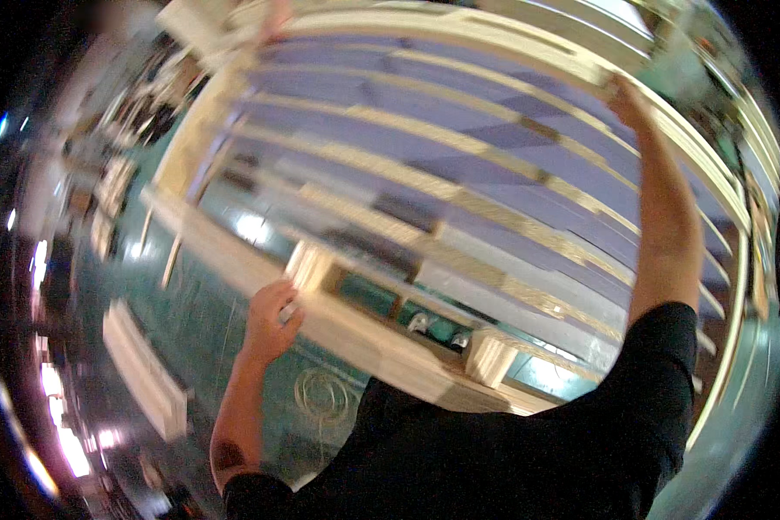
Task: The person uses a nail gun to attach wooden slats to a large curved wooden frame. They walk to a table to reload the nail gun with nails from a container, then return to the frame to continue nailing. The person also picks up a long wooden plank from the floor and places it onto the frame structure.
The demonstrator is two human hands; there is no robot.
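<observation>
A large pale wooden frame (494, 39) with several parallel slats (425, 178) spans the view before me. Stretched out to its far side, my right hand (626, 102) has its fingers over the far rail and seems to grip it, though motion blurs it. My left hand (273, 319) is at the near board (355, 334), its fingers curled beside a short stacked wood block (310, 264); a small shiny spot shows at the fingers, too blurred to name. A second wood block (490, 357) sits farther right along that board.
A bundle of pale boards (147, 373) lies on the green floor (225, 347) at left. A coil of thin cord (321, 394) lies close to my body. At the far left corner, a blurred hand (276, 19) touches the frame. Violet-grey sheeting (494, 134) shows between the slats.
</observation>
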